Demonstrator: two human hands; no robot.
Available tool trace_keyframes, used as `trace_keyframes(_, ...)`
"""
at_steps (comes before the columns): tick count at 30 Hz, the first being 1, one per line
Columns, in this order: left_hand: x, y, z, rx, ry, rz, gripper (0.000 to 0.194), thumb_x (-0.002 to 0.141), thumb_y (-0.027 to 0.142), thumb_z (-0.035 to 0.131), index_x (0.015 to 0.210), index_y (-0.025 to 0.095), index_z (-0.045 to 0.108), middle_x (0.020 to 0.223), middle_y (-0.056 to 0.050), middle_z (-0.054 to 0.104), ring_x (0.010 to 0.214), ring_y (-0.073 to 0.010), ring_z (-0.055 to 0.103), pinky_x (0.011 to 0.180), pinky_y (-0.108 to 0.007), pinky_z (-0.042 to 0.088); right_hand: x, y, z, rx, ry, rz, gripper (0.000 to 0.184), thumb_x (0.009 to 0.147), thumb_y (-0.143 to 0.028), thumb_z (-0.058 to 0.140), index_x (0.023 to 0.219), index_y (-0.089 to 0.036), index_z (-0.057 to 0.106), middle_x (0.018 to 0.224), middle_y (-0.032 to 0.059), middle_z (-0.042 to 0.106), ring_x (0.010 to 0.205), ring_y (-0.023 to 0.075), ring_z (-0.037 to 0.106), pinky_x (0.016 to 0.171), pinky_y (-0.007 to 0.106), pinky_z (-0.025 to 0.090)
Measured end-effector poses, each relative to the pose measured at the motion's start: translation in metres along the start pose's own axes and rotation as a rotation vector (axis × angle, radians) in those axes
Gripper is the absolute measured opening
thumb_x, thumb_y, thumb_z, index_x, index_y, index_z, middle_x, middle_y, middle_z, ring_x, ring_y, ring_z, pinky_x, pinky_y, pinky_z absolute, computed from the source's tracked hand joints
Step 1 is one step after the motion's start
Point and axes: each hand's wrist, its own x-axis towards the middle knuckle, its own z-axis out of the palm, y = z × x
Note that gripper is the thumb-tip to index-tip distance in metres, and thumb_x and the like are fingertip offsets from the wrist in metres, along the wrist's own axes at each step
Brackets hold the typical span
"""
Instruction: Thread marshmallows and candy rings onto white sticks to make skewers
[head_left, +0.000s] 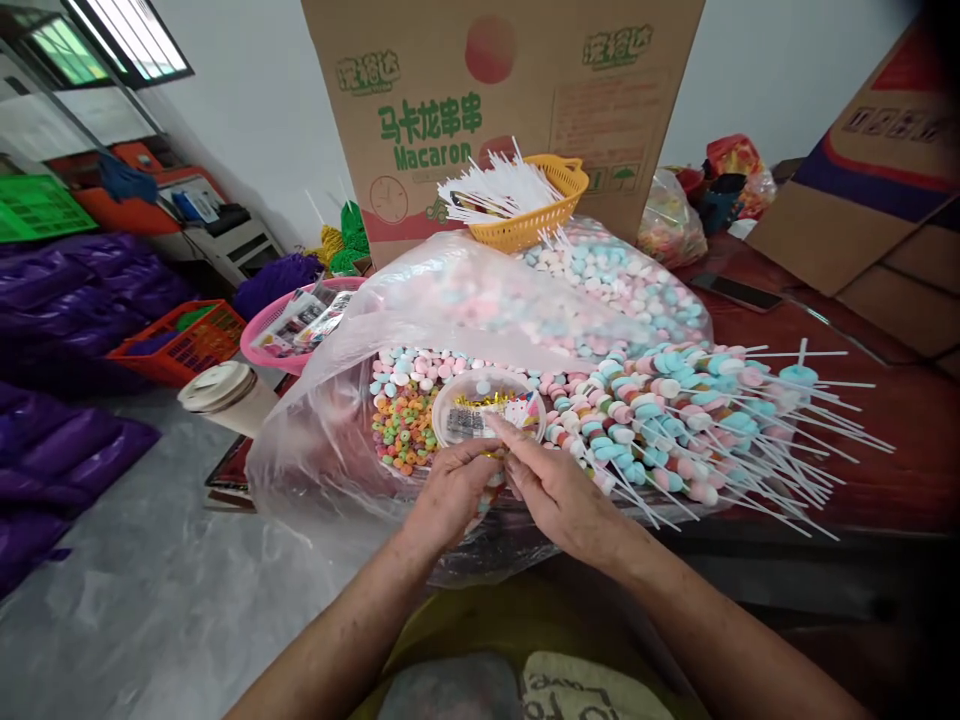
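My left hand [450, 492] is closed around a mostly hidden candy skewer [492, 492], whose coloured pieces show below the fingers. My right hand [559, 495] meets it from the right, thumb and fingers pinched on a gold twist tie [491, 454] at the skewer's top; its index finger points forward. Just beyond the hands sits a round clear tub [436, 412] with gold ties and printed labels in it. Ring-shaped candies [405, 425] in orange, green and yellow lie left of the tub. To the right, finished-looking marshmallow skewers [667, 420] are piled with white sticks pointing right.
A large plastic bag [450, 275] of pastel candies spreads behind. On it stands a yellow basket [536, 220] of white sticks, before a tall Macaron carton [442, 70]. A pink basket [259, 350] of packets and a paper cup [232, 400] are left; a phone [739, 292] lies right.
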Motion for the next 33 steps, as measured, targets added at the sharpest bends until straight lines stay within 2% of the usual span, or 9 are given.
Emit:
trace_keyframes(5, -0.007, -0.004, -0.010, 0.200, -0.132, 0.036, 0.025, 0.076, 0.039, 0.055, 0.079, 0.015, 0.063, 0.050, 0.004, 0.048, 0.036, -0.0057, 0.039, 0.031, -0.016, 0.027, 0.003, 0.010, 0.011, -0.152, 0.062, 0.120, 0.056, 0.088, -0.024, 0.037, 0.143, -0.017, 0.026, 0.058, -0.0016, 0.053, 0.052, 0.0135, 0.048, 0.055, 0.025, 0.040)
trace_keyframes(9, -0.004, -0.014, -0.008, -0.098, -0.054, 0.063, 0.031, 0.070, 0.045, 0.064, 0.065, 0.014, 0.061, 0.044, 0.004, 0.045, 0.033, -0.0044, 0.034, 0.030, -0.017, 0.025, -0.003, 0.014, 0.025, -0.079, 0.302, 0.172, 0.064, 0.086, -0.027, 0.044, 0.144, -0.015, 0.019, 0.057, -0.0041, 0.051, 0.051, 0.0131, 0.047, 0.054, 0.024, 0.040)
trace_keyframes(11, -0.002, -0.016, -0.010, -0.227, -0.065, 0.049, 0.032, 0.065, 0.044, 0.069, 0.062, 0.013, 0.061, 0.044, 0.003, 0.046, 0.032, -0.0051, 0.034, 0.030, -0.018, 0.024, -0.007, 0.013, 0.024, 0.053, 0.334, 0.198, 0.058, 0.086, -0.034, 0.049, 0.138, -0.016, 0.030, 0.057, -0.0049, 0.051, 0.052, 0.0119, 0.048, 0.052, 0.022, 0.040)
trace_keyframes(14, -0.004, -0.011, -0.018, -0.279, -0.185, -0.104, 0.030, 0.055, 0.037, 0.078, 0.063, 0.011, 0.065, 0.047, -0.001, 0.054, 0.037, -0.0070, 0.043, 0.035, -0.019, 0.031, -0.010, 0.008, 0.008, 0.073, 0.071, 0.046, 0.025, 0.087, -0.035, 0.049, 0.097, -0.017, 0.063, 0.057, -0.0033, 0.052, 0.052, 0.0095, 0.047, 0.051, 0.020, 0.038)
trace_keyframes(16, -0.007, -0.007, -0.023, -0.287, -0.285, -0.230, 0.032, 0.048, 0.032, 0.083, 0.061, 0.009, 0.065, 0.052, -0.004, 0.059, 0.044, -0.0095, 0.052, 0.042, -0.020, 0.039, -0.007, 0.002, -0.007, -0.012, -0.119, -0.177, 0.024, 0.088, -0.030, 0.048, 0.077, -0.018, 0.065, 0.061, -0.0007, 0.058, 0.057, 0.0097, 0.050, 0.056, 0.021, 0.039)
trace_keyframes(20, -0.011, -0.004, -0.024, -0.399, -0.449, -0.297, 0.037, 0.045, 0.027, 0.084, 0.071, 0.011, 0.064, 0.057, -0.004, 0.062, 0.051, -0.0121, 0.057, 0.051, -0.023, 0.046, 0.003, -0.008, -0.021, 0.048, -0.296, -0.350, 0.020, 0.089, -0.027, 0.048, 0.079, -0.019, 0.063, 0.068, 0.0003, 0.065, 0.064, 0.0108, 0.059, 0.063, 0.021, 0.042)
trace_keyframes(25, -0.017, -0.005, -0.019, -0.556, -0.187, -0.143, 0.041, 0.052, 0.023, 0.082, 0.083, 0.018, 0.055, 0.064, 0.002, 0.060, 0.053, -0.0092, 0.056, 0.052, -0.020, 0.046, 0.002, -0.010, -0.004, -0.115, -0.033, -0.239, 0.029, 0.090, -0.028, 0.043, 0.062, -0.019, 0.044, 0.056, -0.0029, 0.051, 0.050, 0.0076, 0.043, 0.048, 0.020, 0.031)
trace_keyframes(29, -0.028, 0.006, -0.018, -0.452, 0.023, -0.014, 0.042, 0.051, 0.024, 0.083, 0.078, 0.018, 0.053, 0.065, 0.003, 0.061, 0.054, -0.0077, 0.055, 0.052, -0.018, 0.043, 0.001, -0.019, -0.002, -0.498, 0.053, -0.476, 0.023, 0.087, -0.013, 0.035, 0.068, -0.019, 0.044, 0.060, -0.0005, 0.048, 0.055, 0.0110, 0.040, 0.052, 0.025, 0.028)
trace_keyframes(33, -0.045, 0.017, -0.032, -0.212, 0.237, 0.092, 0.058, 0.056, 0.034, 0.081, 0.106, 0.023, 0.054, 0.079, 0.000, 0.067, 0.068, -0.0129, 0.061, 0.062, -0.023, 0.047, 0.010, -0.039, 0.007, -0.761, 0.314, -0.645, 0.027, 0.086, -0.011, 0.037, 0.062, -0.020, 0.044, 0.052, 0.0002, 0.043, 0.050, 0.0133, 0.034, 0.050, 0.031, 0.021)
